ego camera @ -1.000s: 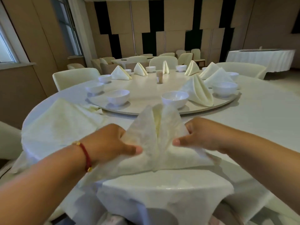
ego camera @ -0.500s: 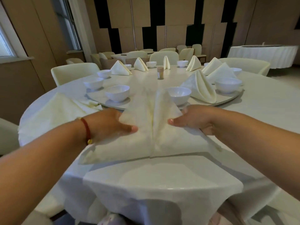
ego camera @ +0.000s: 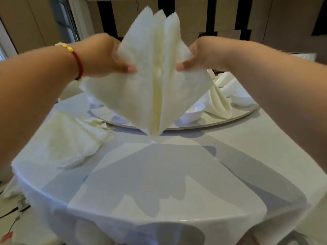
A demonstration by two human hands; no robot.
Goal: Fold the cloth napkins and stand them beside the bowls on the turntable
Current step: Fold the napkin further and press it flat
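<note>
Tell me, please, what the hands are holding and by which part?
The folded napkin, lifted off the table: left hand pinches its left edge, right hand its right edge.

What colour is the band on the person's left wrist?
Red cord with small gold beads, clearest in the head view, on the wrist behind the left hand.

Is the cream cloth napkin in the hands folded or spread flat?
Folded. The cream cloth napkin shows a centre crease and layered points on top; left hand and right hand hold it above the table.

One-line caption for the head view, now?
Both hands, left and right, hold a folded napkin above the table.
</note>
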